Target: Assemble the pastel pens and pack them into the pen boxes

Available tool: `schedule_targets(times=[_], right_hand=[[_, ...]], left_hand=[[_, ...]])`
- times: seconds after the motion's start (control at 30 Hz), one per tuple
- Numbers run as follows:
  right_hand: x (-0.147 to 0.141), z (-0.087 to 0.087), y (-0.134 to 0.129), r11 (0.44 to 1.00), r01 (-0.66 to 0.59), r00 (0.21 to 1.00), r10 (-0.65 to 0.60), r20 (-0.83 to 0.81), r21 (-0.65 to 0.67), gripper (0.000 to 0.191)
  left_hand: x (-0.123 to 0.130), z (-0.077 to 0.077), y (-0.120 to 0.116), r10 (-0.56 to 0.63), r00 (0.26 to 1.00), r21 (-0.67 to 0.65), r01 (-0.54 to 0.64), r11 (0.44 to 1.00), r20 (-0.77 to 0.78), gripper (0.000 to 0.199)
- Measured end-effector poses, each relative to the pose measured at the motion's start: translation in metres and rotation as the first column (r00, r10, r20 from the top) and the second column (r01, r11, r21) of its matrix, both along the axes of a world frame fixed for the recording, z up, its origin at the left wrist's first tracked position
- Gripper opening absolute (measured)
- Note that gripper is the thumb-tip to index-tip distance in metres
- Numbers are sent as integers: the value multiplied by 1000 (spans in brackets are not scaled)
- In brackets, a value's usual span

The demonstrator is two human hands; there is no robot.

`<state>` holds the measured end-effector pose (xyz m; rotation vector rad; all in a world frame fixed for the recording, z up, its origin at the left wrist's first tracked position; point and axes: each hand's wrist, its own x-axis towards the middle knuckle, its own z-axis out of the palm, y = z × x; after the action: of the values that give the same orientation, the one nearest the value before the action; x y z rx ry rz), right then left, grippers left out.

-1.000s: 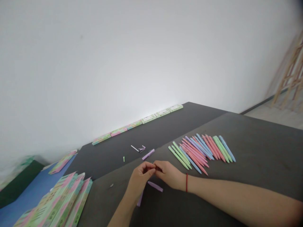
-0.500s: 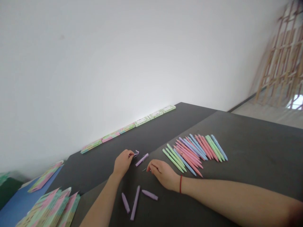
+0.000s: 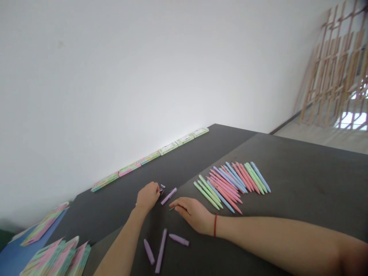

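L hand (image 3: 148, 197) at small purple parts (image 3: 163, 186), frame ctr — grip hidden, can't tell. R hand (image 3: 196, 215) pinches thin dark bit (image 3: 171, 209), just below purple tube (image 3: 169, 196). Purple barrels (image 3: 178, 239) — lower ctr.

The fingertips of the left hand (image 3: 148, 197) are hidden behind it, partly covering the small parts (image 3: 163, 187); the thin piece (image 3: 171, 209) at the right hand (image 3: 195, 215) is too small to identify. Print on the boxes (image 3: 168, 147) is illegible. Frame edges crop the bench (image 3: 304, 172), packs (image 3: 59, 257) and blurred rack (image 3: 336, 80).
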<state>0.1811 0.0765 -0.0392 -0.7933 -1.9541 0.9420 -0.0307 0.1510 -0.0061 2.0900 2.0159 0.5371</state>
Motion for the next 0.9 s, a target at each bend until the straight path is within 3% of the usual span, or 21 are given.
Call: schedule_targets(times=[0.1,0.2,0.37,0.4,0.5,0.57,0.67,0.8,0.9], right_hand=[[-1,1,0,998,-10,1000,8,-29,-63,26],[-4,-1,0,983,-84,990,64,-125,-161,28],[-10,-4,-4,913,-240,936,126,-330,-331,12],[-10,-4,-5,905,-258,927,133,-352,-339,8],[-8,0,-9,924,-237,933,132,-334,-299,1],[-6,2,-11,961,-157,959,93,-269,-228,1],[-5,4,-13,984,-80,974,43,-223,-161,3],[-3,10,-17,974,-131,962,80,-263,-184,5],[0,18,-17,989,-96,964,63,-260,-116,10]], left_hand=[[11,12,-16,42,970,41,-53,998,241,12],[30,19,-49,43,843,25,-66,997,536,14],[62,10,-105,75,487,-27,-104,994,870,31],[66,7,-111,99,384,-59,-114,992,918,32],[69,-1,-119,166,48,-159,-119,980,985,28],[68,-4,-119,177,-73,-185,-122,975,982,26],[66,-6,-120,172,-110,-186,-130,974,979,24],[68,-3,-124,165,-150,-178,-80,981,975,25],[68,3,-127,130,-101,-139,-85,987,986,26]])
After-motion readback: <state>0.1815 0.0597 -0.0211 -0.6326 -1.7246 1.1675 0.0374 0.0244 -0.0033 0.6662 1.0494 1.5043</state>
